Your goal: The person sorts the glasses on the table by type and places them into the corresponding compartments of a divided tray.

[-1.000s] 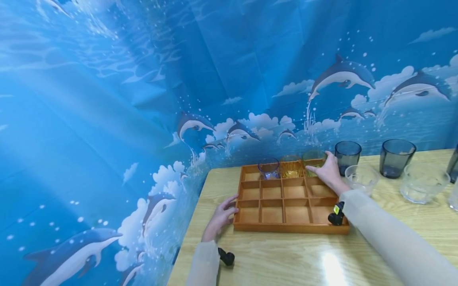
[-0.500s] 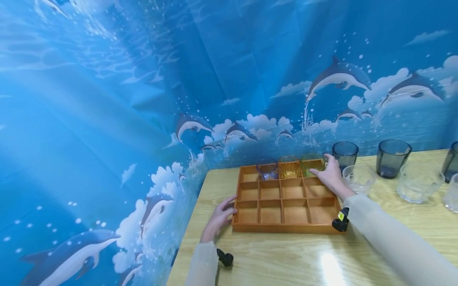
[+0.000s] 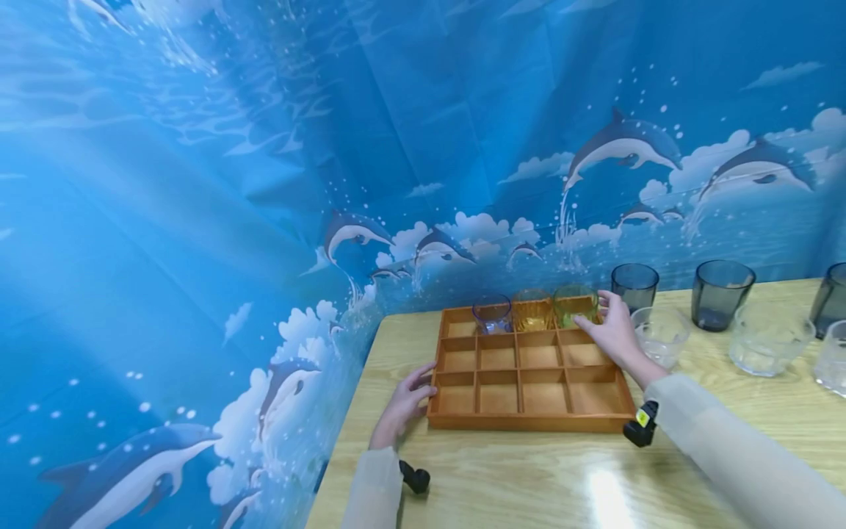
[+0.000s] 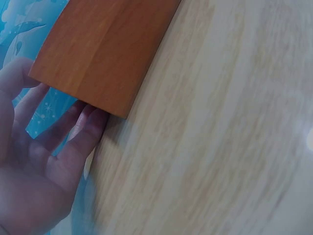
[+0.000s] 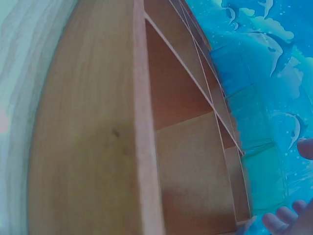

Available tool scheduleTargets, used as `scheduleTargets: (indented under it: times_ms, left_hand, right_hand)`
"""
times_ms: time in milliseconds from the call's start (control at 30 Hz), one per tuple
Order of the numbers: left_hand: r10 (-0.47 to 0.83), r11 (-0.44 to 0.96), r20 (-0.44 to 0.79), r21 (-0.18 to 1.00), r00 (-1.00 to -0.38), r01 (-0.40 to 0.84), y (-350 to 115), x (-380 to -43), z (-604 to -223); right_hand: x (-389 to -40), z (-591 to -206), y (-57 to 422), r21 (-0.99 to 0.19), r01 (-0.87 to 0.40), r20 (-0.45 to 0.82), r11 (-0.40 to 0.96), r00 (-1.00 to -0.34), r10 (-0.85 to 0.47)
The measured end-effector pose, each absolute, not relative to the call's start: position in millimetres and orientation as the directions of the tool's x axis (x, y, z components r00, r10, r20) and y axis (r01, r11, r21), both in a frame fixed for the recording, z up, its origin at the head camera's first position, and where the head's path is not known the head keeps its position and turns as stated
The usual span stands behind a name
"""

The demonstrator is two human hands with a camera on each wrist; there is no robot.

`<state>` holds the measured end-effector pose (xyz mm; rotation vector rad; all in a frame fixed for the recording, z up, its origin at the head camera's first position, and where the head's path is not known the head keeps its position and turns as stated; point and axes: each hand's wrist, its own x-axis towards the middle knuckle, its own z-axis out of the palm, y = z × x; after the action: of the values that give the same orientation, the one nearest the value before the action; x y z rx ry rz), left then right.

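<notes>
A wooden tray [image 3: 529, 422] divided into compartments lies on the table. In its back row sit a blue-tinted glass [image 3: 492, 317], an amber glass [image 3: 532, 314] and a green glass [image 3: 572, 308] in the back right compartment. My right hand [image 3: 616, 332] is at the right side of the green glass, thumb and fingers spread; in the right wrist view its fingertips [image 5: 286, 215] show apart from the glass. My left hand [image 3: 402, 405] touches the tray's left side with loosely extended fingers; in the left wrist view some fingertips are hidden behind the tray's end [image 4: 93, 58].
Right of the tray stand dark grey glasses [image 3: 722, 295] along the back and clear glasses [image 3: 769, 339] in front of them. The wooden table [image 3: 515, 477] meets a blue dolphin-print backdrop [image 3: 297, 162] at its back and left edges.
My right hand has let go of the green glass and drawn back slightly to the right. The glass stays in its compartment. My left hand keeps its place at the tray's side.
</notes>
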<state>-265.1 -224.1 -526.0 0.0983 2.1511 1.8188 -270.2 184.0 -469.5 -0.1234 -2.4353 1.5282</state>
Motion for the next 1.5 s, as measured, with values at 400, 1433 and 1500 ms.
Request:
scheduleTargets:
  times_ms: [400, 1433, 1500]
  left_hand:
    - [0.276, 0.194, -0.197, 0.97, -0.941, -0.146, -219.3, -250.5, -506.5]
    - [0.274, 0.198, -0.206, 0.968, -0.94, -0.154, -221.0, -256.1, -507.5]
    - [0.275, 0.196, -0.204, 0.969, -0.94, -0.154, -220.1, -253.8, -503.6]
  right_hand:
    - [-252.6, -468.8, 185.6, -0.891, -0.185, 0.277, 0.414, -0.945, 0.175]
    - [-193.2, -465.6, 213.0, -0.82, -0.31, 0.43, 0.481, -0.888, 0.161]
    - [-189.5, -468.0, 216.0, -0.809, -0.328, 0.456, 0.488, -0.874, 0.169]
